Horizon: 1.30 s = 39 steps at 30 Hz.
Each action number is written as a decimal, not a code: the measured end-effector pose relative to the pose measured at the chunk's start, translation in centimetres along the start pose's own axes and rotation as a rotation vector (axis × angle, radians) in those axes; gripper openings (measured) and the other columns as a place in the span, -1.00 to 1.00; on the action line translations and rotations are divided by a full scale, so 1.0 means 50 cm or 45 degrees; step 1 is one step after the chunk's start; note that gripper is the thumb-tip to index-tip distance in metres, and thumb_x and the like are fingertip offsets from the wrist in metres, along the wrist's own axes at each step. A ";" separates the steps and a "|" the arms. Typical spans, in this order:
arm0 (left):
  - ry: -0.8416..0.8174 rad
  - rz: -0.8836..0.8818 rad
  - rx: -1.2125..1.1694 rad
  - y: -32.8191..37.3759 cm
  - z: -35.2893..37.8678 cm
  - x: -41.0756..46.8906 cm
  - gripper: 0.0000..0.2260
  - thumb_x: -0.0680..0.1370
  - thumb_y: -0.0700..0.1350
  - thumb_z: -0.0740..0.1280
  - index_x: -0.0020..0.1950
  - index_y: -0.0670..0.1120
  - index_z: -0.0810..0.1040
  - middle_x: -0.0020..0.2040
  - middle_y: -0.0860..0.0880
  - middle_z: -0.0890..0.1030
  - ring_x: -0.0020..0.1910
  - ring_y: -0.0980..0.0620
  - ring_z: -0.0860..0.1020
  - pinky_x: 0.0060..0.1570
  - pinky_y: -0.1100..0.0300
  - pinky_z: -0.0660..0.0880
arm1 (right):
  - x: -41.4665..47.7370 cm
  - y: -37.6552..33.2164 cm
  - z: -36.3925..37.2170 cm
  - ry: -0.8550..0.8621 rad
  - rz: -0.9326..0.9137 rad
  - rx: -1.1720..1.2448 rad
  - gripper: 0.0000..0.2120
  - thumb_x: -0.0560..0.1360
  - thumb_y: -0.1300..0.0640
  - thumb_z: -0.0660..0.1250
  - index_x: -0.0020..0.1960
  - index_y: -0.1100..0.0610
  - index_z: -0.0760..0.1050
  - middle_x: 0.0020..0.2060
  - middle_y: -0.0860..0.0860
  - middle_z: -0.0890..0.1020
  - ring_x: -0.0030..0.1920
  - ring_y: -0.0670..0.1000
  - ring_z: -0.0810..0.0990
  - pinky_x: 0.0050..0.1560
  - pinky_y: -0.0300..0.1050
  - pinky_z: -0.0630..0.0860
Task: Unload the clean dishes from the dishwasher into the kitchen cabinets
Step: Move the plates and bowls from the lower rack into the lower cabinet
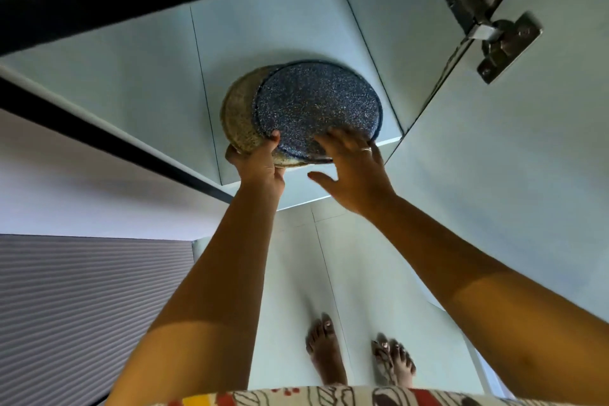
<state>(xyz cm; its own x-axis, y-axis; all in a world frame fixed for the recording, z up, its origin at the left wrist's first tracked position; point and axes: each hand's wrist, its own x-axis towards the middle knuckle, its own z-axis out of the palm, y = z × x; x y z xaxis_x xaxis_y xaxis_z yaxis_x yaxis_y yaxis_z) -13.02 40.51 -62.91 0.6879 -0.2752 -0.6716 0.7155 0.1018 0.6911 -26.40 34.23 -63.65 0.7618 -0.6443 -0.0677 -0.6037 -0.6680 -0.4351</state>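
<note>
Left hand [255, 163]: fingers curled around the near edge of the stack, thumb tip pressed on the face of the round blue speckled plate [318, 105], other fingers hidden behind the rim. Grip closed on the plates.

Right hand [354, 171]: fingers spread wide, fingertips laid flat on the lower face of the blue plate, thumb held off to the side, grasping nothing. A ring shows on one finger. Judgement: this hand steadies or pushes while the left bears the weight.

Plates, count 2: blue one in front, round tan speckled plate [239, 115] behind it, offset to the left so a crescent of it shows. The two overlap and appear to touch. Both held overhead, lower edges at the front lip of the pale cabinet shelf [296, 26]. Cannot tell whether they already rest on it. Judgement: they are being slid in together to save a trip; the offset suggests the stack could slip.

Surroundings: metal door hinge [487, 20], count 1, on the open pale cabinet door [527, 175] at right. Two bare feet far below.
</note>
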 end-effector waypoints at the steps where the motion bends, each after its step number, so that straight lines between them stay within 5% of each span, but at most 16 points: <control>1: 0.026 0.025 0.032 0.001 0.003 0.005 -0.23 0.37 -0.38 0.43 0.39 0.09 0.12 0.30 -0.11 0.33 0.20 -0.13 0.43 0.13 -0.12 0.52 | -0.005 -0.004 0.007 -0.010 -0.080 -0.122 -0.37 0.43 -0.09 0.38 0.44 -0.02 0.27 0.41 0.01 0.35 0.46 0.13 0.25 0.39 0.31 0.20; 4: 0.067 0.042 0.151 0.009 0.021 0.021 -0.23 0.38 -0.40 0.40 0.39 0.07 0.07 0.22 -0.10 0.33 0.15 -0.09 0.41 0.21 -0.16 0.45 | 0.023 -0.021 0.027 0.131 -0.251 -0.462 -0.43 0.39 0.06 0.42 0.37 0.03 0.37 0.31 0.06 0.49 0.33 0.18 0.44 0.26 0.30 0.38; 7: 0.089 0.028 0.221 0.023 0.049 0.039 -0.24 0.39 -0.41 0.34 0.39 0.09 0.05 0.23 -0.15 0.35 0.20 -0.16 0.45 0.19 -0.18 0.47 | 0.086 -0.038 0.041 0.364 -0.446 -0.684 -0.74 0.44 0.19 0.26 0.09 0.06 0.59 -0.09 0.02 0.66 -0.08 0.09 0.65 -0.11 -0.02 0.56; 10: 0.138 0.015 0.284 0.044 0.059 0.068 -0.67 0.57 -0.21 0.15 0.24 0.08 0.16 0.24 -0.17 0.41 0.20 -0.15 0.49 0.17 -0.01 0.48 | 0.139 -0.047 0.046 0.415 -0.603 -0.754 -0.84 0.44 0.22 0.28 -0.09 0.07 0.62 -0.39 -0.02 0.59 -0.42 0.01 0.57 -0.42 -0.19 0.44; 12: 0.111 -0.014 0.265 0.052 0.057 0.091 -0.79 0.62 -0.13 0.12 0.25 0.01 0.23 0.21 -0.17 0.47 0.13 -0.12 0.52 0.00 0.12 0.53 | 0.156 -0.045 0.055 0.474 -0.672 -0.780 -0.79 0.46 0.23 0.23 -0.07 0.08 0.63 -0.43 -0.01 0.58 -0.47 0.02 0.54 -0.48 -0.22 0.41; 14: 0.069 0.046 0.369 0.051 0.056 0.115 -0.61 0.58 -0.18 0.22 0.37 -0.02 0.19 0.18 -0.14 0.50 0.00 -0.07 0.55 -0.28 0.23 0.53 | 0.173 -0.041 0.065 0.536 -0.726 -0.780 -0.78 0.47 0.24 0.21 -0.09 0.09 0.63 -0.43 0.02 0.58 -0.48 0.04 0.54 -0.51 -0.22 0.41; 16: -0.050 0.065 0.465 0.058 0.055 0.115 -0.65 0.60 -0.16 0.19 0.34 0.04 0.19 0.10 -0.08 0.51 -0.02 -0.01 0.53 -0.27 0.25 0.52 | 0.196 -0.039 0.074 0.597 -0.773 -0.752 -0.84 0.47 0.23 0.24 -0.18 0.09 0.58 -0.43 0.03 0.58 -0.47 0.05 0.55 -0.52 -0.21 0.42; 18: -0.065 0.150 0.742 0.062 0.044 0.139 -0.61 0.57 -0.13 0.22 0.39 -0.01 0.27 0.23 -0.09 0.50 0.12 -0.05 0.52 -0.09 0.18 0.53 | 0.228 -0.039 0.084 0.602 -0.810 -0.744 -0.90 0.47 0.23 0.25 -0.19 0.12 0.52 -0.39 0.04 0.59 -0.43 0.07 0.57 -0.52 -0.19 0.45; 21: 0.029 0.556 1.593 0.067 0.024 0.173 -0.58 0.54 -0.09 0.28 0.40 -0.05 0.35 0.40 -0.18 0.34 0.36 -0.17 0.35 0.30 0.06 0.39 | 0.277 -0.030 0.102 0.532 -0.761 -0.777 -0.86 0.46 0.27 0.16 -0.09 0.14 0.48 -0.27 0.06 0.64 -0.32 0.12 0.62 -0.41 -0.13 0.55; 24: -0.111 0.913 2.390 0.059 0.011 0.190 -0.48 0.58 0.05 0.21 0.50 -0.04 0.17 0.48 -0.21 0.20 0.46 -0.19 0.18 0.36 0.02 0.23 | 0.295 -0.020 0.111 0.408 -0.666 -0.754 -0.70 0.43 0.23 0.10 0.00 0.13 0.57 -0.08 0.07 0.68 -0.15 0.17 0.67 -0.24 -0.02 0.61; 27: -0.157 0.892 2.502 0.051 0.009 0.218 -0.35 0.57 0.19 0.13 0.54 -0.03 -0.03 0.54 -0.20 0.03 0.52 -0.19 0.00 0.41 -0.12 0.16 | 0.308 -0.029 0.103 0.343 -0.462 -0.720 -0.62 0.48 0.19 0.17 0.29 0.12 0.46 0.26 0.10 0.54 0.22 0.23 0.54 0.10 0.24 0.49; 29: -0.122 0.844 2.640 0.062 0.022 0.225 -0.30 0.54 0.29 0.08 0.54 0.03 -0.13 0.55 -0.16 -0.04 0.51 -0.21 -0.01 0.38 -0.20 0.17 | 0.328 -0.023 0.099 0.166 -0.382 -0.596 -0.46 0.55 0.19 0.20 0.50 0.07 0.16 0.51 0.05 0.18 0.49 0.21 0.16 0.32 0.45 0.15; 31: -0.079 0.791 2.815 0.093 0.054 0.238 -0.26 0.50 0.36 0.07 0.54 0.07 -0.16 0.55 -0.14 -0.04 0.49 -0.25 0.05 0.34 -0.27 0.21 | 0.347 -0.025 0.085 0.158 -0.314 -0.559 -0.35 0.54 0.20 0.26 0.53 -0.01 0.05 0.54 -0.03 0.01 0.53 0.19 -0.06 0.30 0.54 -0.05; 39: -0.080 0.768 3.112 0.169 0.152 0.286 -0.25 0.54 0.33 0.03 0.55 -0.07 -0.12 0.56 -0.16 -0.03 0.52 -0.20 0.01 0.46 -0.11 0.07 | 0.453 -0.018 0.100 0.302 -0.095 -0.334 -0.47 0.56 0.21 0.16 0.51 0.08 0.13 0.41 0.08 0.23 0.44 0.19 0.18 0.29 0.22 0.30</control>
<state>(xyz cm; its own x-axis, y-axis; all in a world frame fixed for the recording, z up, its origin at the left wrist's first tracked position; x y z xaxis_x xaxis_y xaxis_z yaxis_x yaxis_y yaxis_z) 1.94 30.16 -64.63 0.6312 -0.6530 -0.4186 -0.7742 -0.5632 -0.2888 -7.41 22.08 -69.25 0.7488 -0.6380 0.1796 -0.6117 -0.7695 -0.1834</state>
